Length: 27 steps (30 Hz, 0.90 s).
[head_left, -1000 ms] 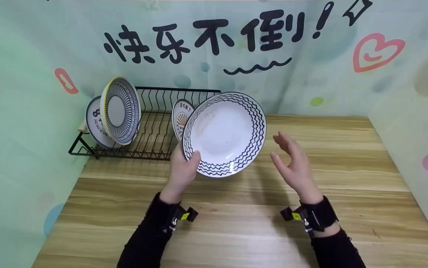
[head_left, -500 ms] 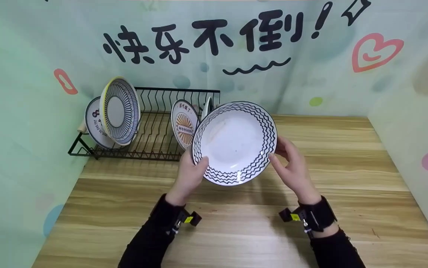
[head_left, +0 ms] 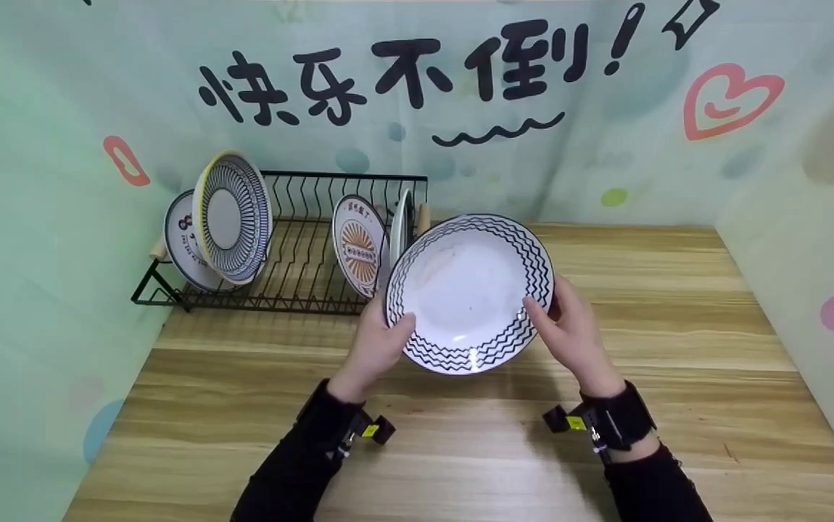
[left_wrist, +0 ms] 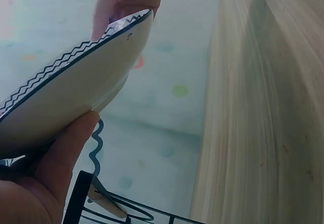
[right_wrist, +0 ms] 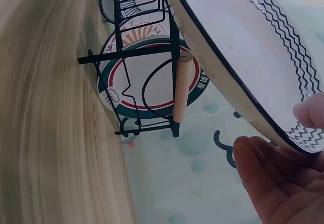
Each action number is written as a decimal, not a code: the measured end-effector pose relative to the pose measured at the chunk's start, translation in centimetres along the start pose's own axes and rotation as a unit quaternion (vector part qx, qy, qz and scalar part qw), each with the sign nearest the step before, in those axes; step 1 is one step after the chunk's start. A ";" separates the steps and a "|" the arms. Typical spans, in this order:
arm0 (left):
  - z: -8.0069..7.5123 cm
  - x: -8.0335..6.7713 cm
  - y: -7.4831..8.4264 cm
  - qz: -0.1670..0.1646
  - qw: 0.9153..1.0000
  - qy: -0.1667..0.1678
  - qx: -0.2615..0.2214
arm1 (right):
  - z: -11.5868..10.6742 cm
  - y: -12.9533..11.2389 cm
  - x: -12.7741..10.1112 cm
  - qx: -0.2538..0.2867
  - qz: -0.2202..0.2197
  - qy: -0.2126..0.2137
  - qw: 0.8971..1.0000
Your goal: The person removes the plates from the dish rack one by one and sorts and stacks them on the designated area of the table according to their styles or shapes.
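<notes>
Here, before a backdrop (head_left: 642, 174) and above a table (head_left: 685, 312), just in front of the right end of a rack (head_left: 315, 174), a plate (head_left: 471, 290) sits between the left hand (head_left: 379, 342) and right hand (head_left: 573, 333), each pinching its rim. A loosened pinch could let it slip; swinging left might knock the rack. The backdrop reads "快乐不倒!"; print on the racked plates (head_left: 360, 243) is mostly too small.

From above, the head camera faces forward and down, with the zigzag-rimmed plate (head_left: 471, 293) near centre and the wire dish rack (head_left: 297, 305) at nine o'clock; close in, the left-wrist view faces the plate's underside, wooden tabletop (left_wrist: 248, 107) at three o'clock; the right-wrist view, equally close, its inside; both share plate and rack
</notes>
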<state>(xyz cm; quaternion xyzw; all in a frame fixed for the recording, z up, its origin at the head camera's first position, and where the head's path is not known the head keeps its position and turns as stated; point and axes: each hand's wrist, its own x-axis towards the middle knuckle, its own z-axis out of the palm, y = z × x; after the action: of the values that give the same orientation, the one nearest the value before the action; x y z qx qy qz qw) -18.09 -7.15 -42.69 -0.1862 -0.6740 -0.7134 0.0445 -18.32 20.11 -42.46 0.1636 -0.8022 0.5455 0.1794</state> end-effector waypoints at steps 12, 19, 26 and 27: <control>0.3 -0.2 -0.1 -0.010 1.000 -0.007 -0.024 | -0.6 0.0 -0.1 -0.004 0.017 0.008 1.000; 0.3 -0.2 0.1 -0.041 0.999 0.005 -0.017 | -0.6 -0.3 0.0 -0.046 0.034 0.009 0.998; 0.2 0.0 -0.3 -0.035 0.999 -0.008 -0.015 | -0.8 -0.3 -0.1 -0.052 0.048 0.000 0.997; 0.3 0.0 -0.4 -0.036 0.999 -0.010 -0.015 | -0.9 -0.2 -0.1 -0.053 0.049 0.001 0.997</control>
<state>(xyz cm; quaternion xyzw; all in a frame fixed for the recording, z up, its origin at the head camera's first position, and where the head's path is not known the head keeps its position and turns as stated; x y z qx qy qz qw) -18.18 -6.87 -43.05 -0.1697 -0.6702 -0.7224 0.0094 -18.07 20.86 -42.01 0.1138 -0.8368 0.5107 0.1614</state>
